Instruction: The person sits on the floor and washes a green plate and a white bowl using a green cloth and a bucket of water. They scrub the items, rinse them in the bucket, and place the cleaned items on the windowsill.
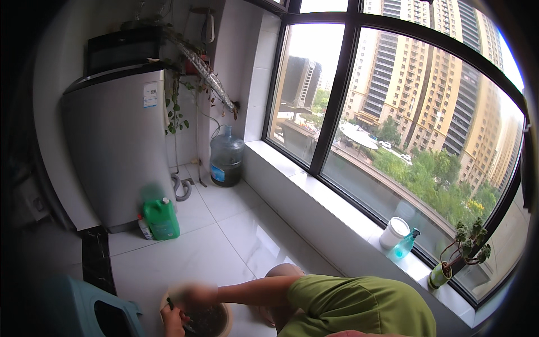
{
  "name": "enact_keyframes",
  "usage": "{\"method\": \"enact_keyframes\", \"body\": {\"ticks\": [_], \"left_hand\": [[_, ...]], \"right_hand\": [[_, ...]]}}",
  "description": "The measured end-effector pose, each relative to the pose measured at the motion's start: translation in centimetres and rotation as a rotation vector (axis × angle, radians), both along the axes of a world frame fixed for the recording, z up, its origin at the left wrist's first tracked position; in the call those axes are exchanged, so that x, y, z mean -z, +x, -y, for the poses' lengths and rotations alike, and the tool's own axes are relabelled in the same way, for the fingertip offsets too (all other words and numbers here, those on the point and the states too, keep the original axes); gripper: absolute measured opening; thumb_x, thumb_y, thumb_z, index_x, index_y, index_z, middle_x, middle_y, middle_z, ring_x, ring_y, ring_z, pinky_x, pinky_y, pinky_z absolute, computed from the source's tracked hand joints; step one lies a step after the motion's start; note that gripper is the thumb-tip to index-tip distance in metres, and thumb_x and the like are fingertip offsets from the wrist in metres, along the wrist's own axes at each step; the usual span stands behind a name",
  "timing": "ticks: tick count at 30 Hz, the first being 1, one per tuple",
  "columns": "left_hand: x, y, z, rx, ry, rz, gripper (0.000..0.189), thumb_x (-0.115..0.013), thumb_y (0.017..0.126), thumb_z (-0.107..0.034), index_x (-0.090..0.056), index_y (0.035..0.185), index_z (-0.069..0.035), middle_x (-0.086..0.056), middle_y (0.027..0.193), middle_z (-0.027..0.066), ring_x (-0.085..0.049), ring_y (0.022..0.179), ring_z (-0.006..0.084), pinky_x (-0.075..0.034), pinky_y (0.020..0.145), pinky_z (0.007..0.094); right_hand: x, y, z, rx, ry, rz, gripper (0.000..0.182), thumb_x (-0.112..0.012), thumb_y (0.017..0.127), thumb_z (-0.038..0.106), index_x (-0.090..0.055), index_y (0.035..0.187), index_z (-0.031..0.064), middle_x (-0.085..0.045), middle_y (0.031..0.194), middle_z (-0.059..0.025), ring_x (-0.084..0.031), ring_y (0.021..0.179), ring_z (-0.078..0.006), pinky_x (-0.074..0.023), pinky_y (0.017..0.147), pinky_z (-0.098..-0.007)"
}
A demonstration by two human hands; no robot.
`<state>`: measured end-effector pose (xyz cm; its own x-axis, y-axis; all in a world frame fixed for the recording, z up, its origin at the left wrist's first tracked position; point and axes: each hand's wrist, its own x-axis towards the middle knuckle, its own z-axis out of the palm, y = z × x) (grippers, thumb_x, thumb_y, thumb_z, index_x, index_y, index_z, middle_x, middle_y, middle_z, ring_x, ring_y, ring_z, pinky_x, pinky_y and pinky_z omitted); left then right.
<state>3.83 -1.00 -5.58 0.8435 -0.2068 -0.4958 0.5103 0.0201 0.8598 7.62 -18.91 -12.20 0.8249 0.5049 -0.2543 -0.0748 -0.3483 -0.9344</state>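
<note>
My left hand [172, 321] is at the bottom of the view, closed around a small tool with a dark handle [169, 302]. Its lower end is hard to make out over the pot. My right hand [196, 297] reaches in from the right, bare-armed below a green sleeve, and hovers over the pot's far rim. Blur covers its fingers, so whether they hold anything cannot be told. Beneath both hands is a round, tan-rimmed pot [228, 322] with dark, soil-like contents [208, 322].
A blue-grey plastic stool [82, 299] stands left of the pot. Beyond are a green jug [162, 221], a washing machine [122, 147] and a water bottle [227, 158]. The windowsill [311, 185] carries a white tub [394, 233], a teal pump bottle [405, 246] and a potted plant [440, 274].
</note>
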Motion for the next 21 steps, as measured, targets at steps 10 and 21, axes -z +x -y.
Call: {"method": "enact_keyframes", "body": {"ticks": [10, 21], "left_hand": [[-1.7, -2.3, 1.5, 0.079, 0.477, 1.084, 0.037, -0.045, 0.093, -0.01, -0.044, 0.129, -0.001, -0.048, 0.126, 0.0186, -0.046, 0.117, 0.0334, -0.037, 0.1, 0.0413], [2.5, 0.5, -1.2, 0.406, 0.848, 1.14, 0.033, -0.071, 0.072, -0.021, -0.054, 0.094, -0.004, -0.052, 0.09, 0.012, -0.052, 0.091, 0.0316, -0.044, 0.082, 0.043]], "right_hand": [[-10.1, -4.0, -0.6, 0.098, 0.413, -1.04, 0.028, -0.051, 0.088, 0.036, -0.051, 0.075, 0.0111, -0.049, 0.06, 0.0013, -0.038, 0.036, -0.0078, -0.0267, 0.028, -0.0195], [-10.1, -3.4, -0.9, -0.082, 0.629, -1.112, 0.018, -0.056, 0.084, 0.024, -0.05, 0.078, 0.0076, -0.047, 0.057, -0.0025, -0.037, 0.035, -0.0084, -0.0268, 0.026, -0.0195]]}}
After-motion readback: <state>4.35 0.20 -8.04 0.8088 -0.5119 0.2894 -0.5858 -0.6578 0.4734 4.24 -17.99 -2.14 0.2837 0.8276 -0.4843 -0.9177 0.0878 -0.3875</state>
